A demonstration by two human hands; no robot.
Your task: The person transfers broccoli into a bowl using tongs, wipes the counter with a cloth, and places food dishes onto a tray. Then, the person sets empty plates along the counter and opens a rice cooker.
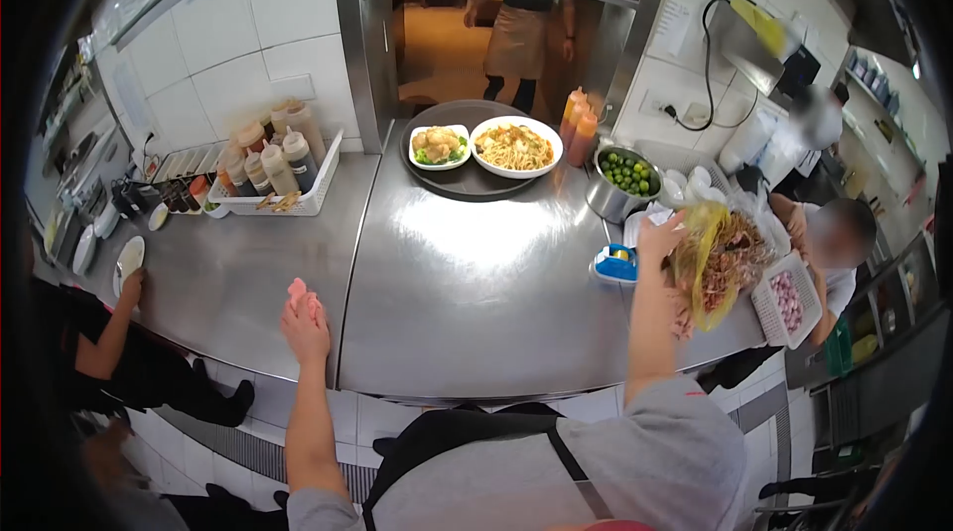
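My left hand (306,328) is closed around a crumpled pink cloth (301,291) above the steel counter, left of the seam. On the right, my right hand (657,236) reaches over the counter with its fingers stretched out, and I see nothing held in it. It is between a blue tape dispenser (616,263) and a yellow-tinted plastic bag (710,263) of brown, shredded-looking food. A white item (635,223) lies partly hidden beside that hand. Behind it stands a metal pot (608,201) of small green citrus fruits (627,172).
A round dark tray (422,182) at the pass window holds a noodle dish (516,147) and a smaller plate (439,147). Sauce bottles (581,129) stand beside it; a white basket (328,184) holds more. Co-workers stand left and right; one is near a basket of shallots (786,301).
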